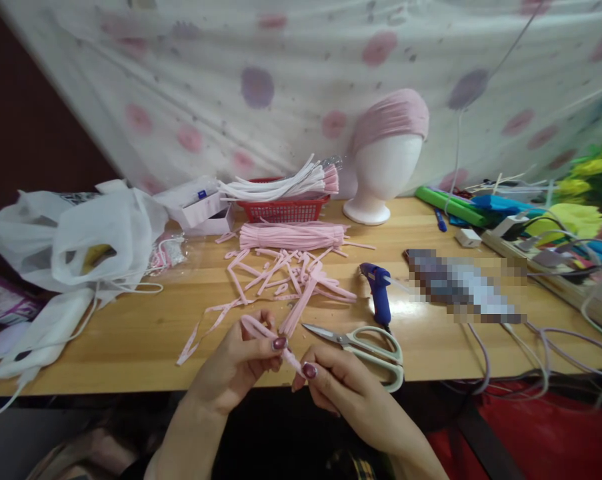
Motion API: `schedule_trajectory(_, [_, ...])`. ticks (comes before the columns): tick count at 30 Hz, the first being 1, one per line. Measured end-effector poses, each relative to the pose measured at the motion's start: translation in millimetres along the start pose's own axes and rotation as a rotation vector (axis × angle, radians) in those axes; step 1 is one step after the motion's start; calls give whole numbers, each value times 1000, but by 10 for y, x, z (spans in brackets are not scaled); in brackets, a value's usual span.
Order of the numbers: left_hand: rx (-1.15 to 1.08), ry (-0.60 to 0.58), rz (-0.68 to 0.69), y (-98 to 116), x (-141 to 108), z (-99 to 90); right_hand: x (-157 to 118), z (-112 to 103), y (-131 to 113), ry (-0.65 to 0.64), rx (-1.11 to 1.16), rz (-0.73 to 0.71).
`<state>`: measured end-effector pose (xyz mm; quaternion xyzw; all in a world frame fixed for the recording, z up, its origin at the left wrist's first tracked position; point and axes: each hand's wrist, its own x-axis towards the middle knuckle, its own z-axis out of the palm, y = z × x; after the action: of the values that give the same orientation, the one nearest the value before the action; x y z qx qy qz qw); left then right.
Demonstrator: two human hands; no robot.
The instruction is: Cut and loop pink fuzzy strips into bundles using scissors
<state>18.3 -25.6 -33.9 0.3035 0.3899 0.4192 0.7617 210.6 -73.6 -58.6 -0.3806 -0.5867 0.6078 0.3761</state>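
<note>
Between my two hands, over the table's front edge, runs a pink fabric strip [291, 361] that looks twisted or knotted. My left hand [255, 348] pinches it between thumb and fingers, with a loop of it rising over the fingers. The strip's lower right end is pinched by my right hand [331, 380]. Just beyond my hands lie cut pink strips [301, 303] and a loose pile of short pink pieces [265, 273]. Scissors [371, 343] with pale green handles lie closed-looking beside my right hand. A blue glue gun [379, 293] rests behind them.
At the back are a pink strip bundle [293, 237], a red basket [285, 211] and a foam head [385, 173] wearing a pink cap. White bags [95, 233] and a power bank [51, 333] sit left. A blurred phone-like object [461, 283], cables and a power strip [545, 267] lie right.
</note>
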Motion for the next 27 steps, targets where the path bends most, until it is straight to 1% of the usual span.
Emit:
schedule_trajectory(2, [71, -7, 10, 80, 39, -16, -41, -23, -5, 31, -139, -5])
schedule_trajectory(5, [130, 4, 36, 224, 86, -24, -83, -43, 20, 64, -223, -32])
schedule_trajectory(9, [206, 3, 66, 379, 145, -23, -102, -70, 97, 117, -209, -51])
schedule_trajectory(13, [346, -44, 68, 492, 144, 22, -105, -113, 163, 117, -149, 46])
schedule_trajectory(17, [466, -73, 142, 602, 67, 73, -140, -121, 195, 108, -112, 76])
schedule_trajectory(20, [487, -87, 168, 654, 38, 77, -177, -94, 200, 114, -90, 59])
schedule_trajectory(24, [468, -124, 102, 639, 84, 70, -221, -68, 184, 135, -112, 2])
schedule_trajectory(26, [463, -117, 92, 629, 132, 59, -251, -75, 172, 171, -148, -32])
schedule_trajectory(27, [462, -99, 109, 638, 158, 47, -270, -85, 167, 193, -170, -48])
